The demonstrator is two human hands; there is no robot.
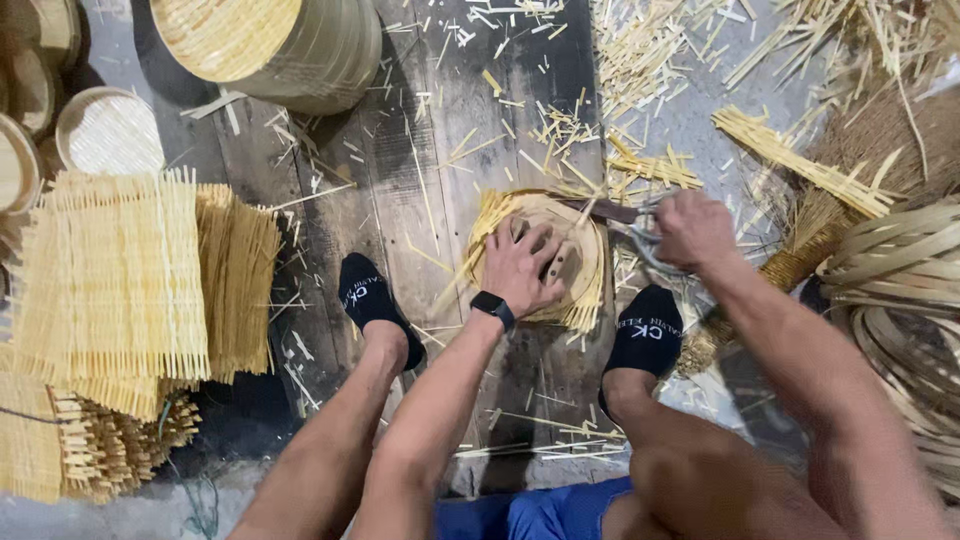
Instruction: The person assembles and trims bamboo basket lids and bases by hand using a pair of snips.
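Left hand [527, 268] flat on disc [585, 262].

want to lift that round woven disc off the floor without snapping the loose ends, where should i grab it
Probably by the solid round rim of the woven disc, on the near-left edge beside the left hand, which presses flat on its middle. Loose strip ends stick out at the upper left and lower right, and the right hand works shears at the far right edge.

One round woven mat [578, 262] lies under the left hand [527, 268]; one pair of shears [640, 232] sits in the right hand [693, 228]. Two black socks [372, 298] flank them.
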